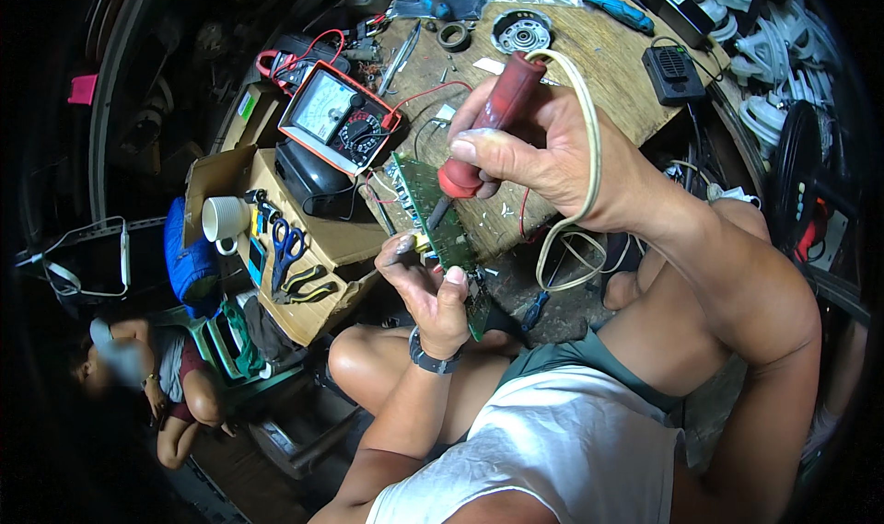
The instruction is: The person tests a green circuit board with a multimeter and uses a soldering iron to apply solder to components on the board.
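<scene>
My right hand (529, 146) grips a red-handled soldering iron (505, 98) with a cream cord looping down. The iron points downward, its dark tip at the face of a green circuit board (451, 241); whether it touches is hard to tell. My left hand (428, 303) holds that board tilted by its lower part, thumb on the near face. An analog multimeter (336, 119) with red and black leads lies beyond the board on the wooden table.
On the table (617, 100) are a metal disc (521, 32), screwdriver (619, 8), tape roll (453, 36) and black device (675, 75). A cardboard box (345, 285) at left holds a mug (226, 222), scissors (285, 252) and pliers. Another person (184, 381) sits lower left.
</scene>
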Motion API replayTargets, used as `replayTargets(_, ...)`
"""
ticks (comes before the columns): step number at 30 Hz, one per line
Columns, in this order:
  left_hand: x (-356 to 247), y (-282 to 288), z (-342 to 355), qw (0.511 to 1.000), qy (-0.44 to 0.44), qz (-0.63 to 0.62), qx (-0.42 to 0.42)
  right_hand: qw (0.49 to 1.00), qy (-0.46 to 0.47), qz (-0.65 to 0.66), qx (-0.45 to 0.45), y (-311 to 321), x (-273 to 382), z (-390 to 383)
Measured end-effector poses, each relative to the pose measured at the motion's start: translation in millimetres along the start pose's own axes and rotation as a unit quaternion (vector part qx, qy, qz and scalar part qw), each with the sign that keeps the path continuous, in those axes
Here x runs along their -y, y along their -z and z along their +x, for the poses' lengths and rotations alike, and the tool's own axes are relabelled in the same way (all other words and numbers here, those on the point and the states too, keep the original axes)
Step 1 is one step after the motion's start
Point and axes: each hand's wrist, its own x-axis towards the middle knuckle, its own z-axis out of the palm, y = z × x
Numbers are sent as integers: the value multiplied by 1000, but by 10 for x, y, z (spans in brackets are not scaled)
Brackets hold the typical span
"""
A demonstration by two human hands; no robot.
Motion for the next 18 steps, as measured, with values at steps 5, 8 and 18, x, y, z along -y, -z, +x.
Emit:
replayTargets(5, 13, 36, -8, 1000, 5, 8, 1, 999, -15, 25, -16, -19, -48, -16)
replayTargets(8, 48, 70, 15, 1000, -12, 20, 0, 999, -22, 36, -12, -30, -42, -35)
replayTargets(18, -21, -9, 25, 1000, 6, -18, -20, 997, -41, 59, -18, -72, 67, -17)
